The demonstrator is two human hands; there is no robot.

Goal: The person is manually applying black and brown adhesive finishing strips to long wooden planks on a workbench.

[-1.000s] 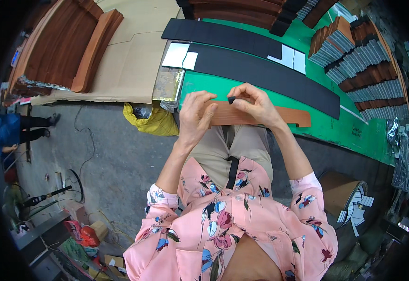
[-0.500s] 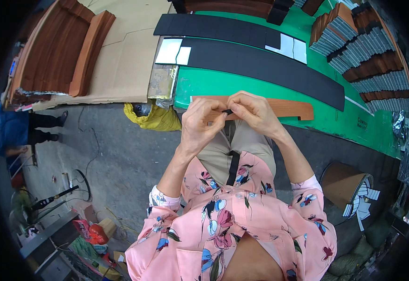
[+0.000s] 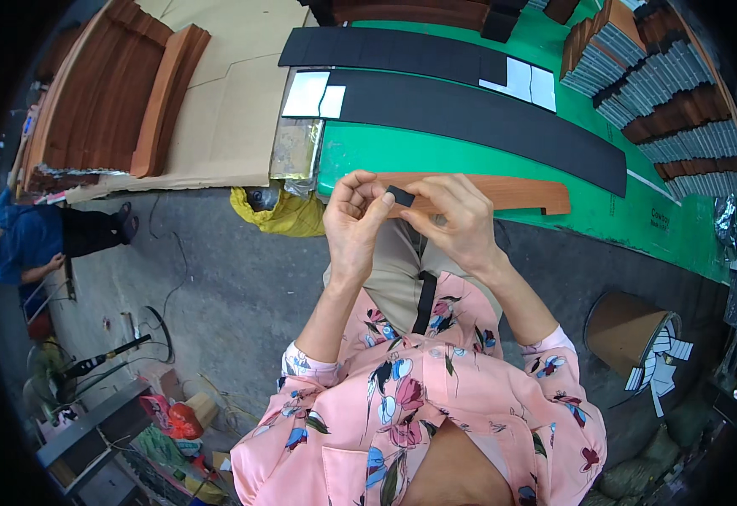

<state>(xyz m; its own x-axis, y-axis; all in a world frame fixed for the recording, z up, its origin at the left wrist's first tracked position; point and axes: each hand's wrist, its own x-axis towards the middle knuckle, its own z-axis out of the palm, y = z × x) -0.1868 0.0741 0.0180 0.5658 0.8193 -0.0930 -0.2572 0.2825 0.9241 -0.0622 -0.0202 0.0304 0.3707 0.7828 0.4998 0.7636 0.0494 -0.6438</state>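
One small black piece (image 3: 399, 196), matte, flat and roughly rectangular, pinched between thumb and finger of one left hand (image 3: 351, 226); one right hand (image 3: 459, 218) at its other edge, thumb and forefinger slightly parted, firm hold uncertain. Behind these, one wood-brown board (image 3: 516, 196), notched at its right end, and two long black sheets (image 3: 486, 125). Green table (image 3: 461, 153): dark printed lettering, near right edge.
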